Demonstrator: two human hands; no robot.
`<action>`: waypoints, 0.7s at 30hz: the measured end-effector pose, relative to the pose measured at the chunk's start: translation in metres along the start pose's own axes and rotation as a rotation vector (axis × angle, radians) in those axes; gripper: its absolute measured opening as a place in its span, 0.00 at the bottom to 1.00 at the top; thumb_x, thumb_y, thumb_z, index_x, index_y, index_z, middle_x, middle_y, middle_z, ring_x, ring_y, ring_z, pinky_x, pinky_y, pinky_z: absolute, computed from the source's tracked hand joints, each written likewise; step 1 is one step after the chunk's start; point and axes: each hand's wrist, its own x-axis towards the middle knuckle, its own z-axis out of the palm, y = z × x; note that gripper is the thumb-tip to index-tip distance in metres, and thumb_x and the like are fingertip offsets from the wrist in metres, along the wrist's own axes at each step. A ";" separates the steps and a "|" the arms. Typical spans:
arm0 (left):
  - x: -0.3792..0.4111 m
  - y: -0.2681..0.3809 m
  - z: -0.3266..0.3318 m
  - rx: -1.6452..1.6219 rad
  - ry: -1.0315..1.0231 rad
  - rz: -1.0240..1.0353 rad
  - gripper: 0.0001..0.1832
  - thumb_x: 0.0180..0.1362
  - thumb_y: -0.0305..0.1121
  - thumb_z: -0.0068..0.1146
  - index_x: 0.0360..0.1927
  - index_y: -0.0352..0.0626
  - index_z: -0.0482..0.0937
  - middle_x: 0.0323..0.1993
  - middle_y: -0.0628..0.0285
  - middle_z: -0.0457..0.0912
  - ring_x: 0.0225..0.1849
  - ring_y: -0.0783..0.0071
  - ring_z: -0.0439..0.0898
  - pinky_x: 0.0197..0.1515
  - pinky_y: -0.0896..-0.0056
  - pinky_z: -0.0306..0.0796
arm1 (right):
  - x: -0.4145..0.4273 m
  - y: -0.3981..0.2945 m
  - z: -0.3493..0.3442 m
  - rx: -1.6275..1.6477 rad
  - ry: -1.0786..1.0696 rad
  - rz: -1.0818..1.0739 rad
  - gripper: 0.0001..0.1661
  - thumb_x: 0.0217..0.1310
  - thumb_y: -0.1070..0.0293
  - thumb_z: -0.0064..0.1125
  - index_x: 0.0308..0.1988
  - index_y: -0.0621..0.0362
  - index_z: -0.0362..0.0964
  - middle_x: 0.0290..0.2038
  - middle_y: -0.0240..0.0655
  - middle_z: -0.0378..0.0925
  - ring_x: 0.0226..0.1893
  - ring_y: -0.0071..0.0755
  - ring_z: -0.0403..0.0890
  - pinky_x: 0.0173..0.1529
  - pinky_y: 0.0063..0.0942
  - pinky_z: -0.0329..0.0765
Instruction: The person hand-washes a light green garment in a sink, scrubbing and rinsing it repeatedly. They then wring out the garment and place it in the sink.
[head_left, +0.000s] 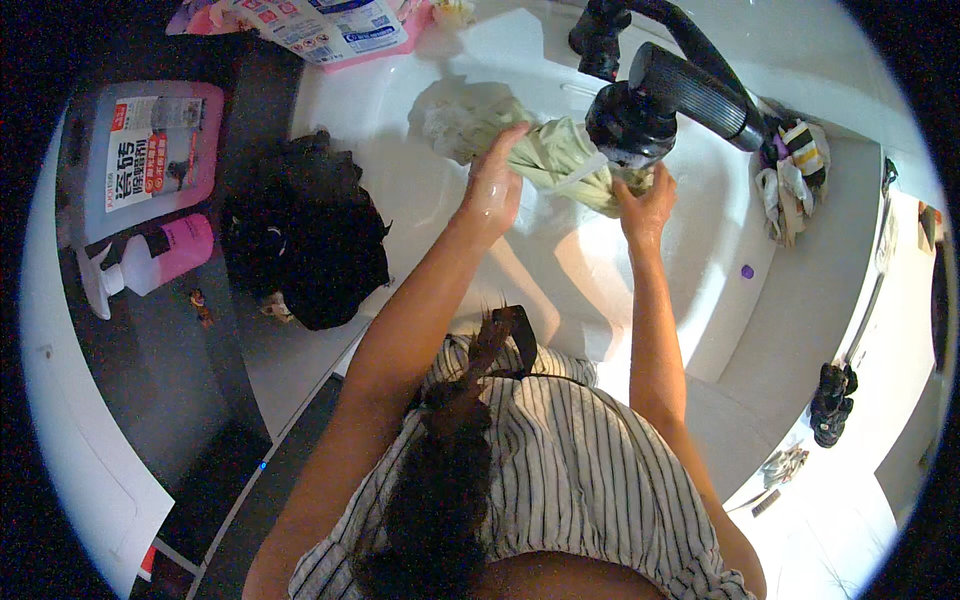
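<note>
A wet, twisted pale green cloth (559, 154) stretches between my two hands over a white washbasin (420, 247). Suds cling to its left end. My left hand (495, 184) holds the cloth near its middle, with wet, soapy skin at the wrist. At the cloth's right end, my right hand (646, 199) grips it just below the black faucet head (634, 124), which hides part of that end. Whether water runs from the faucet I cannot tell.
Dark bunched fabric (315, 232) lies at the basin's left edge. Farther left are a pink-labelled spray bottle (161, 255) and a large jug of pink liquid (202, 150). Small crumpled cloths (795, 176) sit on the right ledge. A purple cap-like piece (747, 271) lies inside the right rim.
</note>
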 end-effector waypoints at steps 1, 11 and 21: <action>-0.002 0.001 0.006 -0.040 -0.029 0.017 0.15 0.53 0.38 0.51 0.43 0.44 0.72 0.40 0.66 0.75 0.44 0.71 0.72 0.51 0.68 0.62 | -0.005 0.003 -0.001 -0.080 -0.017 -0.134 0.34 0.39 0.65 0.65 0.50 0.56 0.64 0.44 0.45 0.69 0.47 0.48 0.68 0.53 0.38 0.63; -0.031 0.028 0.023 -0.074 -0.232 0.101 0.17 0.52 0.32 0.50 0.47 0.41 0.69 0.44 0.63 0.74 0.48 0.69 0.71 0.54 0.66 0.62 | -0.001 -0.041 0.019 0.010 -0.877 0.054 0.33 0.37 0.69 0.67 0.48 0.62 0.66 0.40 0.48 0.74 0.43 0.47 0.74 0.48 0.33 0.69; -0.030 0.055 0.014 -0.386 -0.154 0.199 0.16 0.50 0.35 0.46 0.42 0.40 0.71 0.42 0.57 0.74 0.49 0.61 0.70 0.56 0.58 0.60 | 0.009 0.007 -0.048 -0.223 -0.381 -0.152 0.24 0.34 0.76 0.58 0.40 0.59 0.71 0.41 0.45 0.71 0.41 0.49 0.73 0.46 0.38 0.71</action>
